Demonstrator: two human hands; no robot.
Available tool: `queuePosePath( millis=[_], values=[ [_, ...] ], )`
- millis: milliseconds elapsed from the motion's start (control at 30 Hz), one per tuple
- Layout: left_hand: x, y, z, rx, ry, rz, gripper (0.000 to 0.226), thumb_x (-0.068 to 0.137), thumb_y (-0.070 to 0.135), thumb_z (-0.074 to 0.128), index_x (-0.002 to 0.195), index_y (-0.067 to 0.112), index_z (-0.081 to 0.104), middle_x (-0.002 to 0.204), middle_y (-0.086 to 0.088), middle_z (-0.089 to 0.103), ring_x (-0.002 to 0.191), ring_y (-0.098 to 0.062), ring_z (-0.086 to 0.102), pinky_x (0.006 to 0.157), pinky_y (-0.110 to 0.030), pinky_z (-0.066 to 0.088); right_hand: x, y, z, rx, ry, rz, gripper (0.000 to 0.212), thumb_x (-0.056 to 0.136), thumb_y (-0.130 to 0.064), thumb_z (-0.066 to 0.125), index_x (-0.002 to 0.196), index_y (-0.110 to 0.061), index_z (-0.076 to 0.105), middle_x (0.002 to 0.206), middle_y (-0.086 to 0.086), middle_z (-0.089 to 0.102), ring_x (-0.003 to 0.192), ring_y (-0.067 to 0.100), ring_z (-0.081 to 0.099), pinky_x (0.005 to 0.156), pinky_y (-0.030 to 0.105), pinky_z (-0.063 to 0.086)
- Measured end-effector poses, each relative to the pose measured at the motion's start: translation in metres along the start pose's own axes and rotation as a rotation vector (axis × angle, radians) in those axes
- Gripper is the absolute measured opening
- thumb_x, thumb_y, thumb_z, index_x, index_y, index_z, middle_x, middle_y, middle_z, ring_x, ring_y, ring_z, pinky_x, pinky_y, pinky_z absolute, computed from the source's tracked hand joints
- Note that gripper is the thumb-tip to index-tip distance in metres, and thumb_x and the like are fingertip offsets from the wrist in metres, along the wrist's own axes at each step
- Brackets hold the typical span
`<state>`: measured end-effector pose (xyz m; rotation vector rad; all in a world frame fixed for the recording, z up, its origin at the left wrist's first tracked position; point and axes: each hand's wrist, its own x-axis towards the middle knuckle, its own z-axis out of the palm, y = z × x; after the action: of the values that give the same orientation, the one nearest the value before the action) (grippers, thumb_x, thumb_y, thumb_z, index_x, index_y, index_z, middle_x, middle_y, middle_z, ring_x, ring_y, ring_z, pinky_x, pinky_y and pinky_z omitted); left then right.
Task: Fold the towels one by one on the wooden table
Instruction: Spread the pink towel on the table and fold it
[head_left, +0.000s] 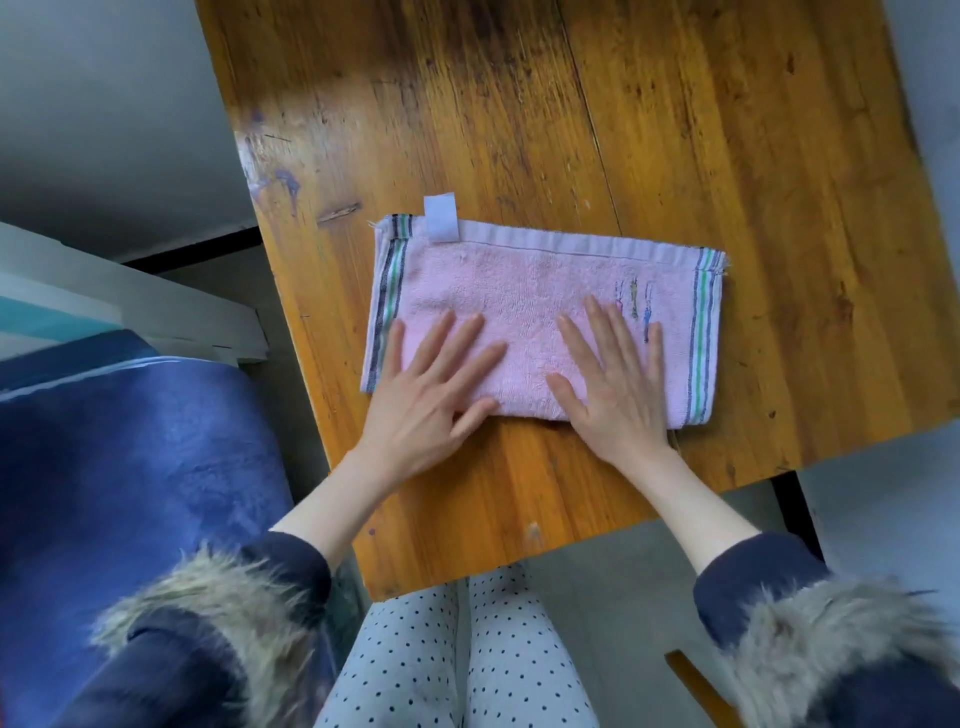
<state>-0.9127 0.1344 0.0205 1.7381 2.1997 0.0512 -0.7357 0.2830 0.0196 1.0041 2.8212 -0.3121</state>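
Note:
A pink towel (524, 291) with striped ends lies folded into a long rectangle on the wooden table (675, 130). A white loop tag (440, 217) sticks out at its far left edge. My left hand (431, 395) rests flat on the towel's near left part, fingers spread. My right hand (613, 379) lies flat on the near right part, also with fingers apart. Neither hand grips the cloth; both palms press on it near the folded front edge.
A blue blanket or cushion (130, 467) lies to the left of the table, with a white frame (156, 306) behind it. The table's front edge (519, 566) is just above my knees. A wooden piece (696, 686) shows at the lower right.

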Motion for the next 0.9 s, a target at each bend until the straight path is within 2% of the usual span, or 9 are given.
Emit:
queuePosePath(
  millis=[67, 200, 333, 433, 567, 733, 800, 900],
  values=[
    [-0.002, -0.012, 0.001, 0.028, -0.016, 0.011, 0.059, 0.093, 0.058, 0.021, 0.147, 0.034, 0.018, 0.155, 0.006, 0.01, 0.144, -0.021, 0.006, 0.114, -0.055, 0.003, 0.001, 0.011, -0.001, -0.028, -0.028, -0.036, 0.063, 0.092, -0.058, 0.023, 0.147, -0.028, 0.017, 0.156, 0.005, 0.015, 0.144, 0.02, 0.01, 0.114, 0.054, 0.002],
    [-0.003, -0.009, -0.004, -0.005, 0.03, -0.018, 0.054, 0.097, 0.05, 0.016, 0.147, 0.034, 0.01, 0.156, 0.004, 0.006, 0.145, -0.022, -0.002, 0.115, -0.052, -0.004, -0.002, 0.009, -0.003, 0.011, 0.015, -0.006, 0.063, 0.092, -0.057, 0.024, 0.146, -0.026, 0.014, 0.156, 0.004, 0.007, 0.144, 0.021, 0.005, 0.113, 0.056, -0.001],
    [0.016, 0.007, -0.012, -0.035, 0.13, 0.013, 0.05, 0.099, 0.041, 0.02, 0.147, 0.028, 0.019, 0.156, -0.004, 0.01, 0.144, -0.03, 0.002, 0.113, -0.057, -0.002, 0.002, 0.02, -0.011, 0.075, 0.126, 0.111, 0.059, 0.095, -0.05, 0.025, 0.147, -0.024, 0.018, 0.155, 0.004, 0.007, 0.144, 0.025, 0.006, 0.112, 0.054, -0.003],
    [0.053, 0.005, -0.023, -0.002, 0.181, -0.031, 0.05, 0.098, 0.04, 0.022, 0.145, 0.025, 0.028, 0.155, -0.01, 0.017, 0.143, -0.033, 0.007, 0.111, -0.059, 0.0, 0.022, 0.042, -0.016, 0.048, 0.127, 0.198, 0.061, 0.095, -0.049, 0.025, 0.148, -0.021, 0.018, 0.156, 0.011, 0.01, 0.144, 0.028, 0.006, 0.113, 0.05, -0.003],
    [0.086, -0.014, -0.028, 0.028, 0.121, -0.113, 0.055, 0.095, 0.044, 0.017, 0.147, 0.028, 0.024, 0.157, -0.006, 0.014, 0.145, -0.03, 0.006, 0.112, -0.056, -0.003, 0.038, 0.057, -0.011, 0.054, 0.08, 0.242, 0.062, 0.095, -0.05, 0.019, 0.149, -0.021, 0.011, 0.157, 0.011, 0.003, 0.145, 0.024, 0.001, 0.117, 0.044, 0.0],
    [0.086, -0.02, -0.025, 0.05, 0.113, -0.084, 0.054, 0.096, 0.044, 0.016, 0.148, 0.028, 0.02, 0.157, -0.004, 0.011, 0.145, -0.027, 0.004, 0.113, -0.053, -0.005, 0.037, 0.055, -0.011, 0.075, 0.082, 0.242, 0.061, 0.096, -0.048, 0.021, 0.149, -0.02, 0.01, 0.157, 0.013, 0.003, 0.145, 0.025, 0.0, 0.116, 0.046, -0.005],
    [0.083, -0.019, -0.028, -0.013, 0.125, -0.068, 0.052, 0.097, 0.039, 0.021, 0.148, 0.026, 0.021, 0.157, -0.005, 0.011, 0.145, -0.027, 0.002, 0.113, -0.052, -0.005, 0.034, 0.05, -0.016, 0.112, 0.094, 0.247, 0.061, 0.096, -0.048, 0.022, 0.149, -0.018, 0.012, 0.157, 0.013, 0.004, 0.145, 0.026, -0.001, 0.116, 0.047, -0.005],
    [0.062, -0.018, -0.03, -0.15, 0.21, -0.064, 0.05, 0.096, 0.022, 0.038, 0.145, 0.014, 0.03, 0.155, -0.012, 0.018, 0.144, -0.029, 0.008, 0.116, -0.05, 0.002, 0.018, 0.02, -0.021, 0.144, 0.102, 0.164, 0.062, 0.095, -0.05, 0.021, 0.148, -0.019, 0.013, 0.156, 0.007, 0.002, 0.144, 0.025, 0.001, 0.115, 0.05, -0.004]
  ],
)
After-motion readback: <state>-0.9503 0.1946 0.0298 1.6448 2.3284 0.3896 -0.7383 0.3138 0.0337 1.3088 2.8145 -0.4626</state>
